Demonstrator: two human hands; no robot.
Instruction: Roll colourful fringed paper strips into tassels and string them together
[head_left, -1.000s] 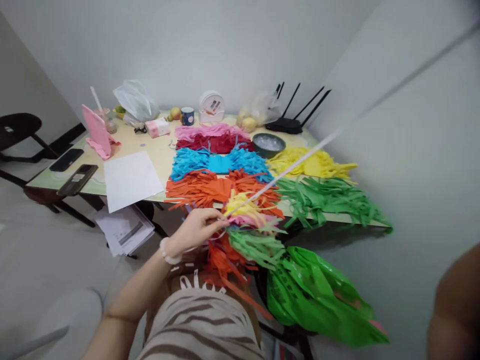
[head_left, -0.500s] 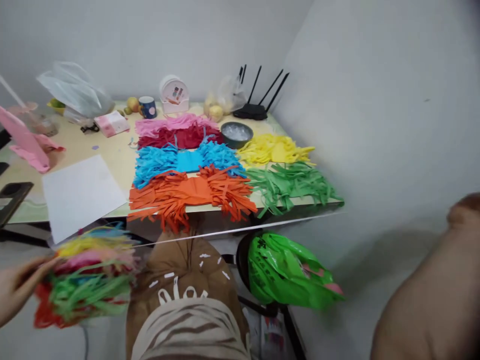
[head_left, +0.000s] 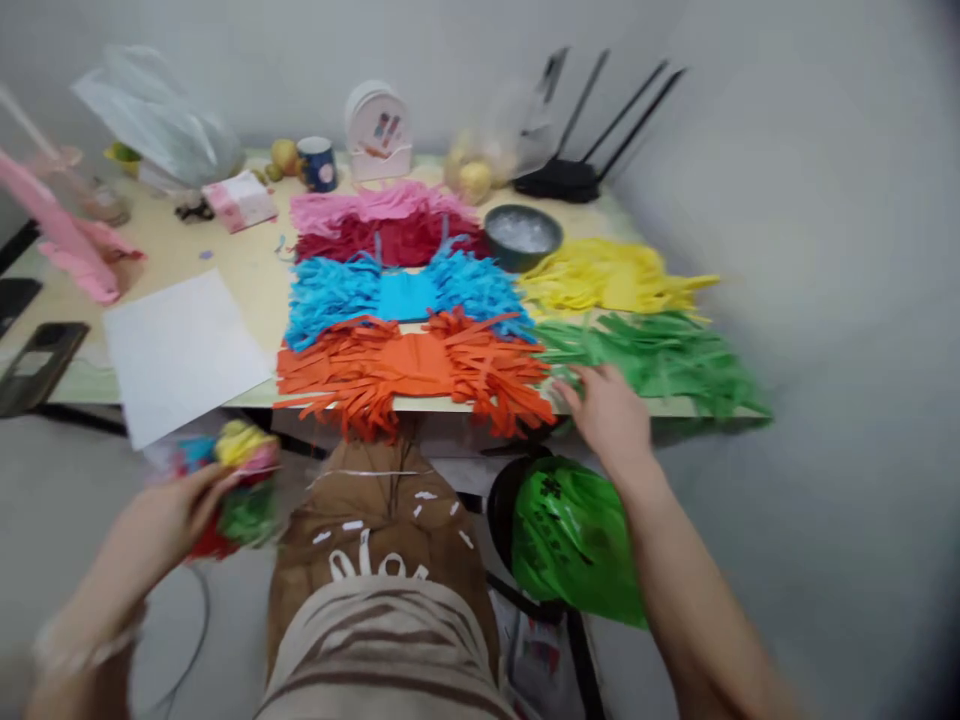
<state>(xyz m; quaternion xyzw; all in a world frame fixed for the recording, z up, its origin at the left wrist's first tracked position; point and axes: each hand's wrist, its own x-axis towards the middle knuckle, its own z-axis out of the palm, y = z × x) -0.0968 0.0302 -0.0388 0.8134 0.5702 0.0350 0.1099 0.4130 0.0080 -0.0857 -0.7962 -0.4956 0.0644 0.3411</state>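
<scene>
My left hand (head_left: 161,520) is closed on a bundle of mixed coloured fringed paper (head_left: 232,485), held low at the left, below the table's edge. My right hand (head_left: 607,410) reaches over the front edge of the table (head_left: 225,265), its fingers spread and touching the green fringed paper (head_left: 660,355). Orange fringed paper (head_left: 412,370) lies just left of that hand and hangs over the edge. Behind it lie blue (head_left: 405,295), dark red (head_left: 390,240), pink (head_left: 375,205) and yellow fringed paper (head_left: 607,275).
A dark bowl (head_left: 523,235) stands behind the yellow paper. White sheet (head_left: 184,350), two phones (head_left: 37,350), a pink stand (head_left: 67,250), a mug (head_left: 319,162), a plastic bag (head_left: 154,115) and a router (head_left: 570,180) crowd the table. A green bag (head_left: 574,540) hangs below.
My right hand came in from the lower right onto the green paper. The thin white strand stretched across the view is gone. The bundle in my left hand shifted right, and the view moved closer.
</scene>
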